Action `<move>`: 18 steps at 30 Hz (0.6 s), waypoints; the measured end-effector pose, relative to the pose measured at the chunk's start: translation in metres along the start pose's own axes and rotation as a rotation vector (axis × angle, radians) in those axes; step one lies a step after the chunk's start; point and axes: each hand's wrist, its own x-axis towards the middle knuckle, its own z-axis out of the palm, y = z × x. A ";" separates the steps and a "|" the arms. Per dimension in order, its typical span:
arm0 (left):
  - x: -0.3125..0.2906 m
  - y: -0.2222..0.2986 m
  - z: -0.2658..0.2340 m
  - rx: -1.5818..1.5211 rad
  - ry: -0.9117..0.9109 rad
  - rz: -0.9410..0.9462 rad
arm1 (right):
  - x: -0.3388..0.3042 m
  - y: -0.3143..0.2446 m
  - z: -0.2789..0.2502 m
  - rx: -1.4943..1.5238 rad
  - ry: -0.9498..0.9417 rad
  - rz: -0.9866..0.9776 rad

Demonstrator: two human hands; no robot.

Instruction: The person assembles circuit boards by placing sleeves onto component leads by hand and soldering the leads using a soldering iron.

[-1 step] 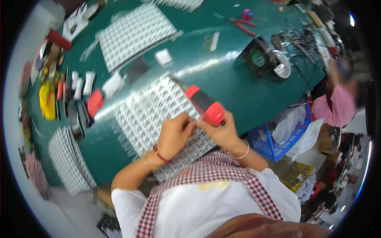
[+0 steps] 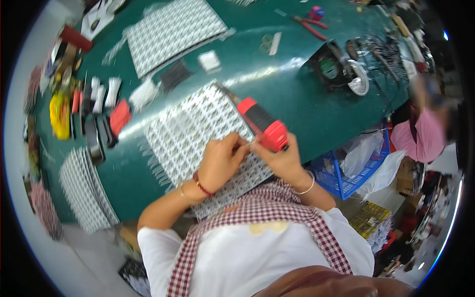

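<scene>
A grey-and-white woven piece (image 2: 185, 126) with a raised checked pattern lies on the table in front of me, its near edge at my apron. Loose strands fringe its left side. My left hand (image 2: 222, 161) is over its near half, thumb and fingers pinched together; what is between them is too small to make out. Close beside it, my right hand (image 2: 281, 157) is curled round the rear end of a red-and-black handheld tool (image 2: 262, 121) with a narrow dark tip. That tool slants along the piece's right edge, its tip toward the far corner. The right thumb and forefinger meet near the left fingertips.
Another woven piece (image 2: 175, 34) lies at the back, and stacked ones (image 2: 84, 190) at the left edge. Pliers (image 2: 311, 27), a black holder (image 2: 329, 67) and dark strips (image 2: 94, 138) are on the green table (image 2: 277, 94). A blue crate (image 2: 356, 180) stands at right, near a person in pink (image 2: 420, 133).
The whole view has shifted slightly, the table things sitting a little higher and farther right. Both hands and the tool keep nearly the same places on the woven piece.
</scene>
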 end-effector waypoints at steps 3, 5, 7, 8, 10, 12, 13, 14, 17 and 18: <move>0.002 0.000 -0.002 0.099 -0.049 -0.034 | 0.001 0.001 -0.005 0.040 -0.010 0.029; 0.003 -0.004 -0.003 0.120 -0.050 -0.017 | 0.001 -0.009 -0.004 0.056 -0.030 0.069; 0.004 -0.008 -0.005 0.219 0.004 0.090 | 0.003 -0.013 -0.006 0.026 0.002 0.148; 0.006 -0.015 -0.009 0.226 0.010 0.074 | 0.005 -0.012 -0.007 0.033 -0.013 0.155; 0.012 -0.036 -0.017 0.309 0.182 0.200 | 0.007 -0.008 -0.012 0.076 0.025 0.073; 0.023 -0.050 -0.035 0.372 0.259 0.197 | 0.008 -0.008 -0.021 0.053 -0.024 0.075; 0.029 -0.055 -0.044 0.462 0.288 0.238 | 0.009 -0.011 -0.023 0.155 0.000 0.071; 0.035 -0.060 -0.051 0.551 0.316 0.279 | 0.010 -0.012 -0.024 0.256 0.024 0.067; 0.046 -0.074 -0.062 0.713 0.269 0.425 | 0.015 -0.007 -0.033 0.148 0.000 0.071; 0.050 -0.077 -0.062 0.715 0.265 0.422 | 0.017 -0.005 -0.035 0.107 -0.031 0.102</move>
